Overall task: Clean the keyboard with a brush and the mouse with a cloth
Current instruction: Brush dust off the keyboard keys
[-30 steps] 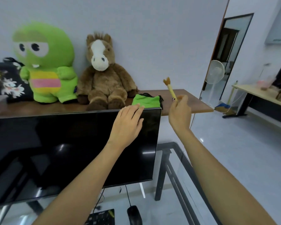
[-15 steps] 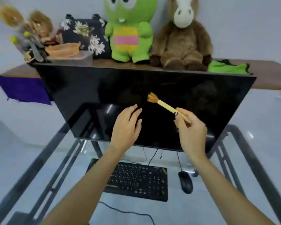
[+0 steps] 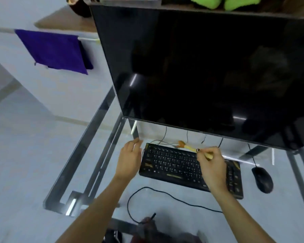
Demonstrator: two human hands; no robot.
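Keyboard lower centre; right hand pinches brush, bristles angled at top row; left hand spread, ready to steady edge.

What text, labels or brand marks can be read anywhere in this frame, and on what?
None can be read.
keyboard: white key legends and yellow markings, too blurred to read.
monitor: dark screen, no legible logo.
mouse: no visible marking.
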